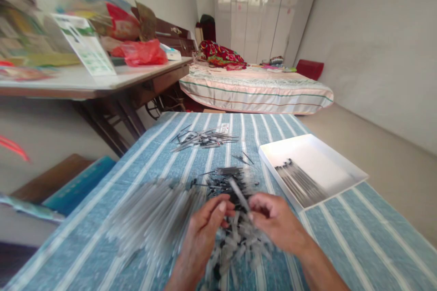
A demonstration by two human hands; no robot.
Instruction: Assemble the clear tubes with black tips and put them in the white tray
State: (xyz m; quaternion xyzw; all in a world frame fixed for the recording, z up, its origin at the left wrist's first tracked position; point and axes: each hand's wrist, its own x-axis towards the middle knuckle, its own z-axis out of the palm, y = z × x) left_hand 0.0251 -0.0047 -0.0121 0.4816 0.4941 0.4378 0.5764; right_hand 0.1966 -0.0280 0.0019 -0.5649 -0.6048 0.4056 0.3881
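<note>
My right hand (273,218) pinches a slim translucent pen cap (239,194) between thumb and fingers, its far end pointing up and left. Opposite it, my left hand (206,223) is loosely curled, thumb and fingers slightly apart, with nothing visible in it. Below both hands lies a heap of translucent pen caps (235,243), some with dark parts among them. Just beyond is a pile of small black pen parts (227,182). A wide stack of clear pen barrels (153,218) lies left of my left hand, blurred by motion.
A white open box (336,163) at the right holds a row of pens (300,184). Thin refills (205,138) lie heaped at the back of the striped cloth (116,191). A cluttered side table (136,77) stands left; a bed (252,86) is beyond.
</note>
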